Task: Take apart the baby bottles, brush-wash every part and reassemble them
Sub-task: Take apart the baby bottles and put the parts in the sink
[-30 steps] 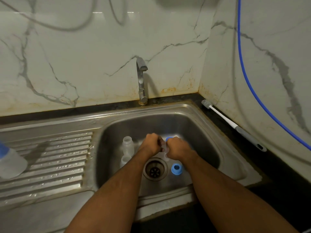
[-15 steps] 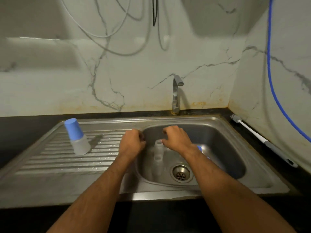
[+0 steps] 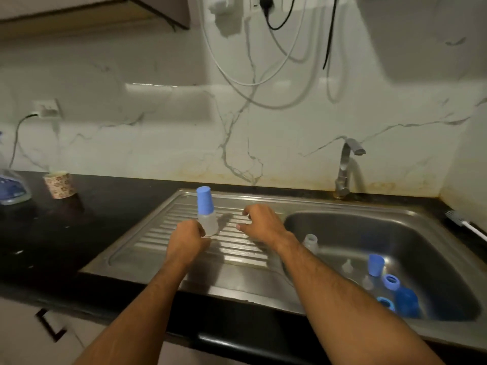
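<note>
A clear baby bottle [image 3: 207,218] with a blue cap stands on the ribbed drainboard [image 3: 232,248]. My left hand [image 3: 187,239] is at its lower left, fingers curled against the base. My right hand [image 3: 259,225] hovers to the bottle's right, fingers loosely bent and holding nothing. In the sink basin [image 3: 434,248] lie loose parts: a clear bottle body [image 3: 311,242], two clear nipples [image 3: 347,266], a blue cap [image 3: 375,264], two blue rings [image 3: 391,281] and another blue cap [image 3: 407,301].
The tap [image 3: 345,167] rises behind the basin. A white-handled brush [image 3: 465,225] lies on the black counter at the far right. A patterned cup [image 3: 59,184] and a plastic container [image 3: 11,189] stand at the far left. Cables hang on the wall.
Both hands have left the basin and moved left over the drainboard to the capped bottle. My view has swung left.
</note>
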